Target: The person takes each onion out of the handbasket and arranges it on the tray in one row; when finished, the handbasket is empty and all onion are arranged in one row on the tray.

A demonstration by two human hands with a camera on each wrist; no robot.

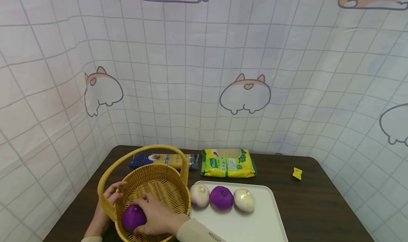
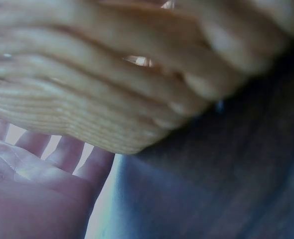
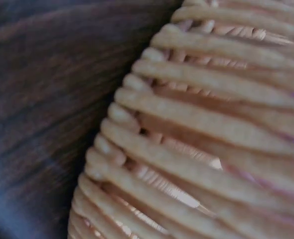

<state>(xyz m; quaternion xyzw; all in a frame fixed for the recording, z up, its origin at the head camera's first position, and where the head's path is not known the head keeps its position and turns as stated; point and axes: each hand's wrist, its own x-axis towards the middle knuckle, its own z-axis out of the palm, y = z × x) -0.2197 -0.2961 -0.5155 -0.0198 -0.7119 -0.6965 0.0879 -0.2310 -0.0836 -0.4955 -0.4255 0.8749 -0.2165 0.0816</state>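
A yellow wicker basket with a tall arched handle stands at the front left of the table. My left hand holds the basket's left side, with fingertips over the rim beside the handle's base. In the left wrist view, the palm lies against the woven wall. Inside the basket, my right hand grips a purple onion near the left wall. Woven strands fill much of the right wrist view and hide that hand there.
A white tray right of the basket carries a whitish onion, a purple onion and another whitish one. Behind lie a blue-and-yellow pasta packet and a yellow-green bag. A small yellow wrapper lies far right.
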